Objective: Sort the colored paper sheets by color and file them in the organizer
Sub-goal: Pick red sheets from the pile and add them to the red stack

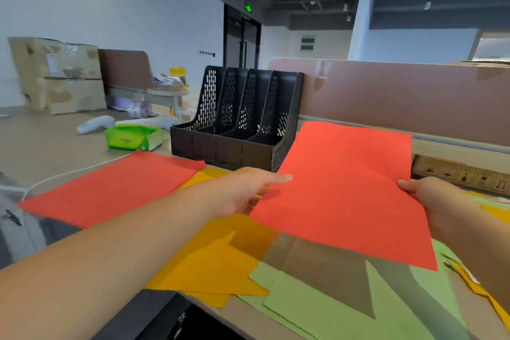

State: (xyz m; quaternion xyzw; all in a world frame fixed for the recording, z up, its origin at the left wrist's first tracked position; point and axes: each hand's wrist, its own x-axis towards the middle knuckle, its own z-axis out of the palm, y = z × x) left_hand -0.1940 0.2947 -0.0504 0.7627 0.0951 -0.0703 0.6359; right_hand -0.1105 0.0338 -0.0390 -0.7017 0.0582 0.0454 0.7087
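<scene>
left hand (242,192): arm stretched forward, fingers extended, touching held sheet's left edge | right hand (430,196): pinching sheet's right edge, thumb on top

A beige desk (41,143) carries everything. At its back, against a brown partition, stands a black file organizer (237,121) with upright perforated slots. Left of it lie a green tissue pack (133,137) and a white handheld device (95,123), and a white cable (71,172) runs across the top. Nearer the front edge, a red sheet (110,188) lies flat at the left, orange sheets (209,265) overlap in the middle, and light green sheets (331,309) spread at the right. Cardboard boxes (59,74) sit at the far left.
</scene>
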